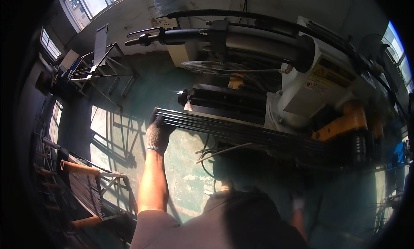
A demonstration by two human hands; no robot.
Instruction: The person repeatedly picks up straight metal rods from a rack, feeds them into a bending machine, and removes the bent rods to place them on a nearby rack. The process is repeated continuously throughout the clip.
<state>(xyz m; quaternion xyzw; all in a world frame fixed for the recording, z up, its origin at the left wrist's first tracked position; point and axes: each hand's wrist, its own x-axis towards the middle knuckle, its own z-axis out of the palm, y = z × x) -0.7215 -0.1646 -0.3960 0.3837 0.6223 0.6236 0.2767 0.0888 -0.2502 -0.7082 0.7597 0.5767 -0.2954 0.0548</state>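
Note:
My left hand (158, 134), in a knit work glove, is closed around the left ends of several long thin metal rods (202, 125). They run side by side to the right, along the front of a machine bed (228, 113), and fade into shadow near an orange machine arm (340, 123). Whether the rods touch the bed I cannot tell. Low on the right, my right hand (298, 202), also gloved, hangs in shadow beside my body, apart from the rods. Its fingers are too dark and blurred to make out.
A large machine with a thick cylinder (263, 46) and a white housing (317, 81) fills the upper right. A bent rod (224, 152) and a black cable (206, 165) lie below the bed. Lower left stands a rack (84, 186) of dark rods; a metal frame (101, 70) is behind.

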